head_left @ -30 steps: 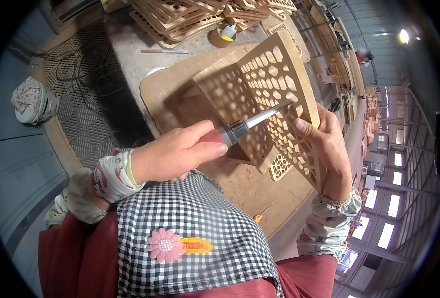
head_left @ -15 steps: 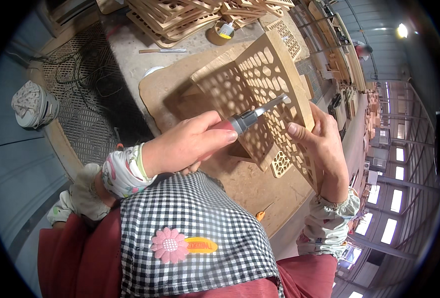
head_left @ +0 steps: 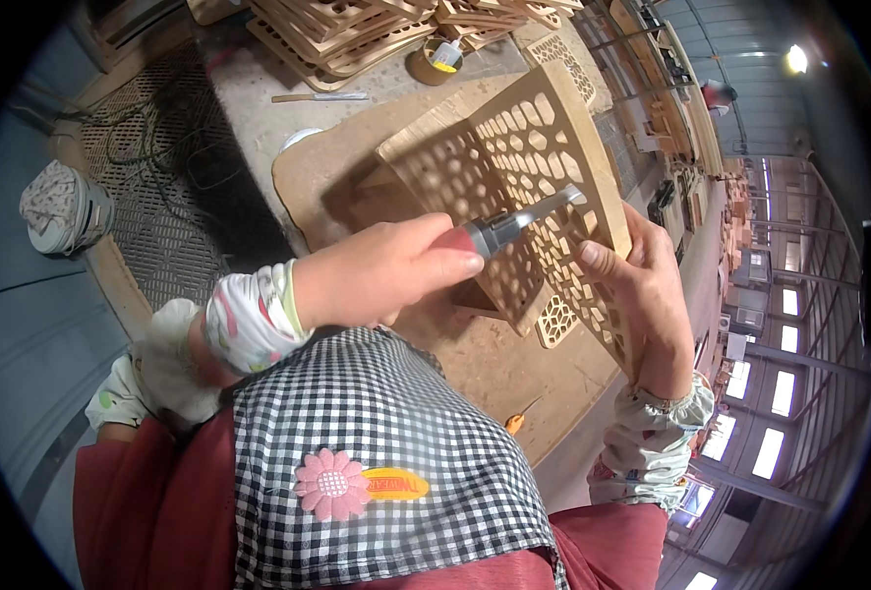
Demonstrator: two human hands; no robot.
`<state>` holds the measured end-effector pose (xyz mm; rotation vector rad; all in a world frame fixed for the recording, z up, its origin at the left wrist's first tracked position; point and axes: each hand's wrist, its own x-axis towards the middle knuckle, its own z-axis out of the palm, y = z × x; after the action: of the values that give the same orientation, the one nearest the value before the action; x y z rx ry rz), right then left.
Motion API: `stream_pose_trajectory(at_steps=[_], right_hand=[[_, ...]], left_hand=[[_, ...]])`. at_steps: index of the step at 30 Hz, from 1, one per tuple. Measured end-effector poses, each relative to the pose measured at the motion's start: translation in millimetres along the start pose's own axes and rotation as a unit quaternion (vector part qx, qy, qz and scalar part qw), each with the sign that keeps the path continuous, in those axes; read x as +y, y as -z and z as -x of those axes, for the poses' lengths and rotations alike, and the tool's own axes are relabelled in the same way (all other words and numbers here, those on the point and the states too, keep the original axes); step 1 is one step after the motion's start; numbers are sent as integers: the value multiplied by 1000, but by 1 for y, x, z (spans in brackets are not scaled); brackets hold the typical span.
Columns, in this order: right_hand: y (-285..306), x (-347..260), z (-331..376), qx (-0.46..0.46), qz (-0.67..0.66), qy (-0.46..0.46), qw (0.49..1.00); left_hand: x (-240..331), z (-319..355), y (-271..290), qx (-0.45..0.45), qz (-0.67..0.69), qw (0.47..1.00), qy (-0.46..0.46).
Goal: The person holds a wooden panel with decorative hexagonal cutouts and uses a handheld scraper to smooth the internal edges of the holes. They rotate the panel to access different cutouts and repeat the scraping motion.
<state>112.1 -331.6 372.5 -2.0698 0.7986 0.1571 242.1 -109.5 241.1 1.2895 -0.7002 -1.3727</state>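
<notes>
A light wooden box of openwork panels (head_left: 514, 167) with many cut-out holes stands on a brown board (head_left: 357, 167). My left hand (head_left: 381, 270) is closed around the red handle of a small metal-bladed tool (head_left: 524, 216); its blade tip rests against the upper part of the near cut-out panel. My right hand (head_left: 642, 295) grips that panel's right edge, thumb on the front face. A small loose cut-out piece (head_left: 556, 322) lies on the board below the box.
Stacked wooden openwork panels (head_left: 347, 29) sit at the back, with a tape roll and a small bottle (head_left: 435, 59) beside them. A thin stick (head_left: 318, 96) lies on the bench. A cloth-covered bucket (head_left: 62, 206) stands on the floor at left, near cables on a grating.
The view shifted slightly and the box now appears higher. My left hand with the tool moved up and right along the panel. My right hand kept its grip on the panel edge.
</notes>
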Motion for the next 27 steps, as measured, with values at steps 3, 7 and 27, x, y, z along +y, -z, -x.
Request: stream_pose_trajectory(at_steps=[3,7,27], right_hand=[[4,1,-2,-8,-16,-19,1000],[5,3,-3,-10,-36,-5,999],[25,29,-12,-7,102,62,993]], left_hand=[[-19,1,-12,92,-199,967,-126],[1,8,-17,108,-268,954,-87],[0,-19,-7,48,-96,991,-81]])
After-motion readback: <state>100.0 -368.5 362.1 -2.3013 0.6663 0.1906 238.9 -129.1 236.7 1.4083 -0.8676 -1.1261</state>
